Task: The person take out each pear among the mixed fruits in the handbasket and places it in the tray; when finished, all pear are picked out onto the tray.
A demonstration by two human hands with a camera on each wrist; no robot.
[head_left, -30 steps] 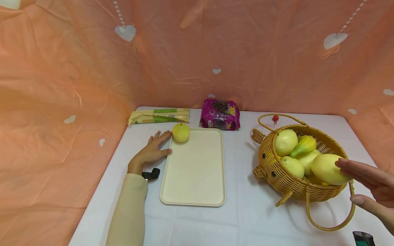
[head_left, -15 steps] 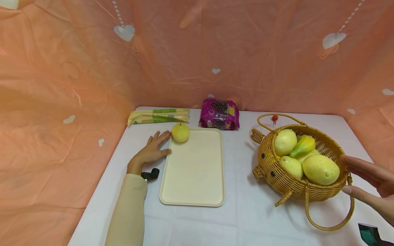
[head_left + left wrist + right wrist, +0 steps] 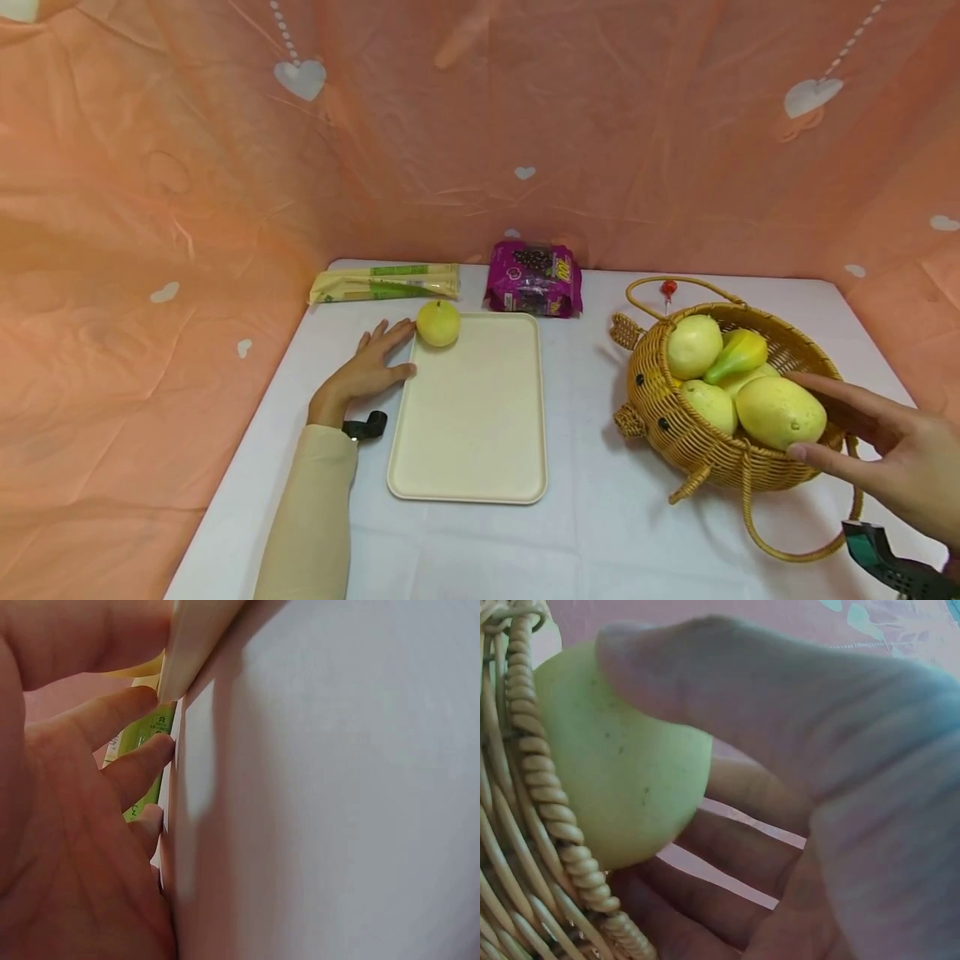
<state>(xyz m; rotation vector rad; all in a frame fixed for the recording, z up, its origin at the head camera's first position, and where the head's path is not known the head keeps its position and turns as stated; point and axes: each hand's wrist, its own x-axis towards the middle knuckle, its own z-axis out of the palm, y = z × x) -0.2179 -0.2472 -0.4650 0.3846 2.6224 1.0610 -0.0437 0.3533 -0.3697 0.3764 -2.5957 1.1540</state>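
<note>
My left hand (image 3: 367,367) lies spread at the left edge of the cream tray (image 3: 472,417). Its fingertips are right at a round yellow fruit with a short stem (image 3: 438,323), on the tray's far left corner. On the right, my right hand (image 3: 892,450) holds a large oval yellow melon (image 3: 780,412) in the pig-faced wicker basket (image 3: 697,458). The thumb lies on the melon's near side, while the fingertips are hidden behind it, as the right wrist view also shows. Beside the melon sit two round pale fruits and a yellow-green pear-shaped fruit (image 3: 741,356).
At the back lie a long yellow-green packet (image 3: 386,283) and a purple snack bag (image 3: 534,279). A red lollipop (image 3: 668,288) stands behind the basket. One looped basket handle (image 3: 806,557) hangs toward the front. Orange cloth with white hearts surrounds the white table (image 3: 480,550).
The melon first settled lower and leftward in the basket as my right hand came away from it. Since then that hand has moved left around the melon. My left hand has stayed put.
</note>
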